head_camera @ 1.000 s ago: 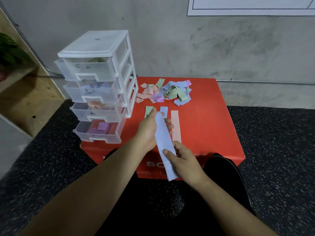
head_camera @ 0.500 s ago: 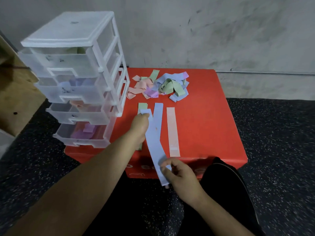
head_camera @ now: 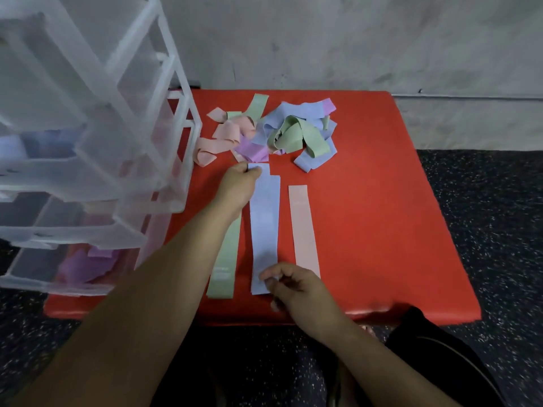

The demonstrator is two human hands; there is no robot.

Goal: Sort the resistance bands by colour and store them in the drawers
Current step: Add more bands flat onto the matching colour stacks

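Observation:
A light blue band (head_camera: 264,227) lies stretched flat on the red box top (head_camera: 382,224), on another blue band. My left hand (head_camera: 238,186) pinches its far end. My right hand (head_camera: 296,286) pinches its near end. A green band (head_camera: 225,259) lies flat to its left, partly under my left forearm. A pink band (head_camera: 302,227) lies flat to its right. A tangled pile of pink, purple, green and blue bands (head_camera: 276,133) sits at the back of the box. The clear plastic drawer unit (head_camera: 88,148) stands on the left; its drawers hold blue, pink and purple bands.
The red box sits on dark speckled flooring (head_camera: 499,230) against a grey concrete wall (head_camera: 352,39). Bare red surface lies to the right of the pink band. My dark-clothed knee (head_camera: 440,362) is at the box's near right corner.
The blue band was held up between both hands; it has come down flat onto the box beside the pink band. The camera has moved closer and lower.

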